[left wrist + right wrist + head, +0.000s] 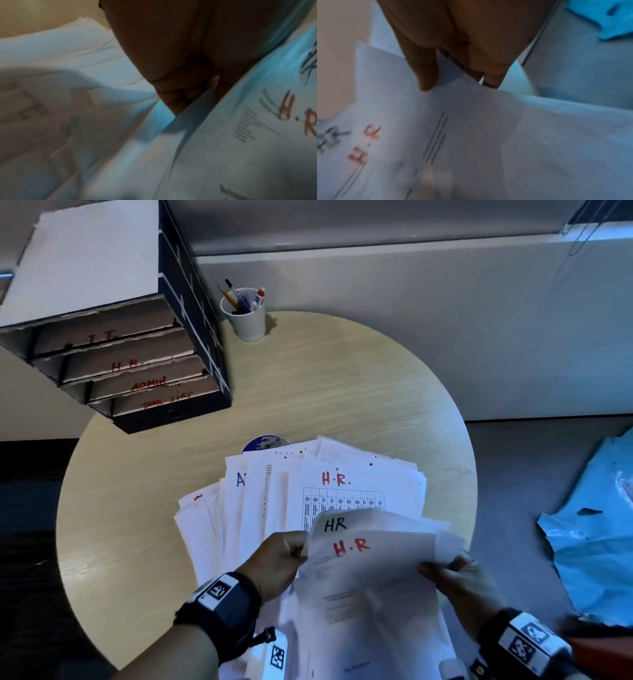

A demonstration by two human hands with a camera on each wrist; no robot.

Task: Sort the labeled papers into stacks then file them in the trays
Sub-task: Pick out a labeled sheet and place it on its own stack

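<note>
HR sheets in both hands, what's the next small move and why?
Probably lay the HR sheets onto the spread sheet marked H.R.: left hand and right hand pinch matching labels, and the papers aren't yet stacked for the trays.

The trays [137, 371] at the table's far-left edge read "I.T.", "H.R." and "ADMIN", the lowest label illegible, while the fanned papers [342, 484] show red "H.R.", and held sheets [349, 546] black "HR", red "H.R"
</note>
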